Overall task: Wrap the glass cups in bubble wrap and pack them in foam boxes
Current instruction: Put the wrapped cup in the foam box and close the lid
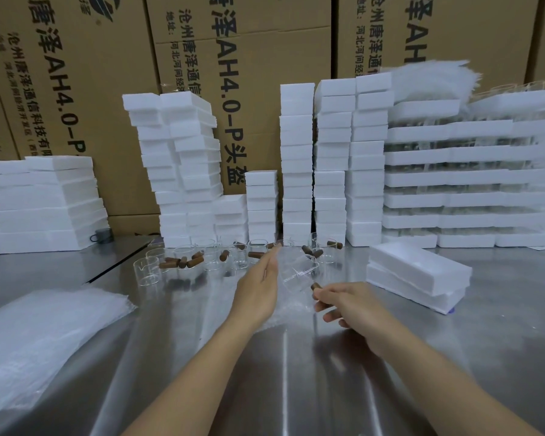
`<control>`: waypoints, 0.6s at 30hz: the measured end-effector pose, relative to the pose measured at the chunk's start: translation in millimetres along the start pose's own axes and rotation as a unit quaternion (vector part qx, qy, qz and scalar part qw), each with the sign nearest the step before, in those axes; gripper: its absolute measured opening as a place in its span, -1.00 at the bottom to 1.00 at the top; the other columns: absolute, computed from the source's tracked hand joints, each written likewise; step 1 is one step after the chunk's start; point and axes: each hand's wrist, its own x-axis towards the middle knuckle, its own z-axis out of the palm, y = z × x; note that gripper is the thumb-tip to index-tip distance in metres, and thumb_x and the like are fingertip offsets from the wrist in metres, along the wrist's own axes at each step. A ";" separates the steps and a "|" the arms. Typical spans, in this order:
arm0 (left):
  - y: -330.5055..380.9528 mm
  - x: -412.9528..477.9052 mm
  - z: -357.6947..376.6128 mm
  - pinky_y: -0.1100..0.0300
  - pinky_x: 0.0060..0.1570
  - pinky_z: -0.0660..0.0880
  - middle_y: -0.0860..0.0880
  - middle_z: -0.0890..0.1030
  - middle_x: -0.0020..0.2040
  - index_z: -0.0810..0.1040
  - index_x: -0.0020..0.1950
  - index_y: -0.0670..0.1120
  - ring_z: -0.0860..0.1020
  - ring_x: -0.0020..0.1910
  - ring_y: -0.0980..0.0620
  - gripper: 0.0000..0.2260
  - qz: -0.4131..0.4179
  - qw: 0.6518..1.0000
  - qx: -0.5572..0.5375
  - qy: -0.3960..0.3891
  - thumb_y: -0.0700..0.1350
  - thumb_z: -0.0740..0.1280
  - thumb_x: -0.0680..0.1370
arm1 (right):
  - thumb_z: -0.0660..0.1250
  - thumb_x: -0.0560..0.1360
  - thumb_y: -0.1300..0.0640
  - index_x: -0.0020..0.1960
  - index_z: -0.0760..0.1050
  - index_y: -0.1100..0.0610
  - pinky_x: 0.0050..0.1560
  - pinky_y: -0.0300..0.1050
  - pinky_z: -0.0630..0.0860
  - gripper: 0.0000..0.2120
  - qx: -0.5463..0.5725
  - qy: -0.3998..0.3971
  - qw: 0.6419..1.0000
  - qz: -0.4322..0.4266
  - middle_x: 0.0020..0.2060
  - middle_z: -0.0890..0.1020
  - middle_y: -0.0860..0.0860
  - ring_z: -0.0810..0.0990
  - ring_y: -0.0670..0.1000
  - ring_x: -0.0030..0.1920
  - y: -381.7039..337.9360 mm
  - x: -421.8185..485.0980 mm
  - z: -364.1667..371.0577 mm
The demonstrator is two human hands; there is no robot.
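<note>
A clear glass cup with a brown wooden handle lies tilted on a sheet of bubble wrap at the middle of the steel table. My right hand pinches the wooden handle. My left hand stretches forward beside the cup with straight fingers, its fingertips near the row of cups. Several more glass cups with brown handles stand behind. Two foam boxes lie stacked to the right.
A pile of bubble wrap sheets lies at the front left. Tall stacks of white foam boxes line the back, with foam trays at the right and cardboard cartons behind. A dark grey cup stands at the left.
</note>
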 end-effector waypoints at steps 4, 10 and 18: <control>6.0 -4.0 -1.0 0.51 0.40 0.14 0.43 0.35 0.52 0.37 0.59 0.37 0.26 0.42 0.56 -0.63 0.051 0.998 -0.018 -0.017 0.19 0.05 0.79 | 0.48 0.57 0.05 -0.11 0.74 0.09 -0.41 -0.38 0.42 -0.85 -0.044 0.021 0.999 -0.017 -0.24 0.76 0.01 0.60 -0.07 -0.41 5.2 1.3 0.9; 7.7 -11.2 -0.4 0.26 0.58 -0.01 0.26 0.21 0.69 0.28 0.60 0.46 0.04 0.67 0.29 -0.62 0.175 0.960 0.197 -0.096 0.20 0.01 0.79 | 0.48 0.55 0.04 -0.12 0.73 -0.01 -0.29 -0.21 0.57 -0.91 -0.128 0.060 0.986 -0.090 -0.26 0.72 0.05 0.61 -0.02 -0.42 9.6 4.4 2.6; 25.6 -23.0 7.4 0.06 0.69 0.00 0.25 0.25 0.68 0.38 0.58 0.38 0.05 0.64 0.39 -0.63 0.253 0.940 0.186 -0.133 0.12 0.03 0.81 | 0.39 0.59 -0.17 -0.16 0.59 -0.17 -0.11 -0.07 0.61 -0.82 -0.293 0.101 0.940 -0.141 -0.14 0.73 -0.17 0.68 -0.05 -0.28 6.4 -3.2 4.0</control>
